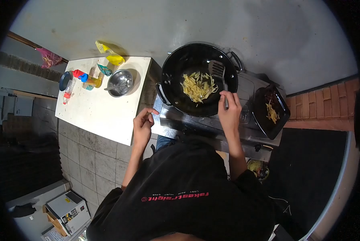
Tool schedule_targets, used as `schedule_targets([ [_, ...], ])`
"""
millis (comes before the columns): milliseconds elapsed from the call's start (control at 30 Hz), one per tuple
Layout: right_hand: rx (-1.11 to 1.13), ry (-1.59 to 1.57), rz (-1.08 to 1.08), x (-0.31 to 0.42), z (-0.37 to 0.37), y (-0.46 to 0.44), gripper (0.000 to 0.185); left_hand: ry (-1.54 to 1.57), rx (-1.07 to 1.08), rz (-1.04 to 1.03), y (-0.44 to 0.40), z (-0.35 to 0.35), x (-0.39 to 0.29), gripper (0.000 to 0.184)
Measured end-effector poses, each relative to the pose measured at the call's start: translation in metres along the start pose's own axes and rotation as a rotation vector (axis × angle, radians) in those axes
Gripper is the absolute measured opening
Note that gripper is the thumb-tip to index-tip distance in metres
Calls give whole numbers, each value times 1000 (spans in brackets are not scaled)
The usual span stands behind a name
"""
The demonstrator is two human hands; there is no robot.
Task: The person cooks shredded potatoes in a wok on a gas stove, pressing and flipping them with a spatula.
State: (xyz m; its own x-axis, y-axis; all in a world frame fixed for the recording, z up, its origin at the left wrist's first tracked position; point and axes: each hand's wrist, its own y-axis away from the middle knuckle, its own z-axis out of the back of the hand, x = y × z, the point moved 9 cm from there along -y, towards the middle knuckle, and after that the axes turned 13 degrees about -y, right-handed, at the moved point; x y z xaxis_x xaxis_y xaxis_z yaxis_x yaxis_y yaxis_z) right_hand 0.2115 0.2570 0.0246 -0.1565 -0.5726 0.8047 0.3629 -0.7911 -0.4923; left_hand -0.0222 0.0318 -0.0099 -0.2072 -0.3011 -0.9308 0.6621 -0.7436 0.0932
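A black two-handled wok (pixel 180 60) stands on the metal stove (pixel 244 86), with pale yellow strips (pixel 198 86) of food gathered in its middle. My right hand (pixel 229 108) is closed round the handle of a slotted spatula (pixel 217 69), whose head rests over the right part of the wok. Left of the stove, near the wok's left handle, my left hand (pixel 144 119) is raised with its index finger stretched out and the other fingers curled; it holds nothing.
On the white table (pixel 103 116) at the left are a steel bowl (pixel 120 83) with a spoon, several bottles (pixel 92 81) and a yellow packet (pixel 111 54). A dark tray (pixel 268 130) with more yellow strips lies right of the wok. A grey wall rises behind.
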Motion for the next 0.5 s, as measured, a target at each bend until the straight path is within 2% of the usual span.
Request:
schedule_targets([
  [67, 48, -34, -66, -2, -8, 4, 10, 21, 1, 9, 0, 0, -1, 49],
  [267, 131, -100, -45, 16, -11, 4, 8, 11, -5, -10, 0, 3, -2, 50],
  [500, 41, -98, 3, 14, 9, -4, 10, 36, 6, 17, -1, -1, -1, 50],
])
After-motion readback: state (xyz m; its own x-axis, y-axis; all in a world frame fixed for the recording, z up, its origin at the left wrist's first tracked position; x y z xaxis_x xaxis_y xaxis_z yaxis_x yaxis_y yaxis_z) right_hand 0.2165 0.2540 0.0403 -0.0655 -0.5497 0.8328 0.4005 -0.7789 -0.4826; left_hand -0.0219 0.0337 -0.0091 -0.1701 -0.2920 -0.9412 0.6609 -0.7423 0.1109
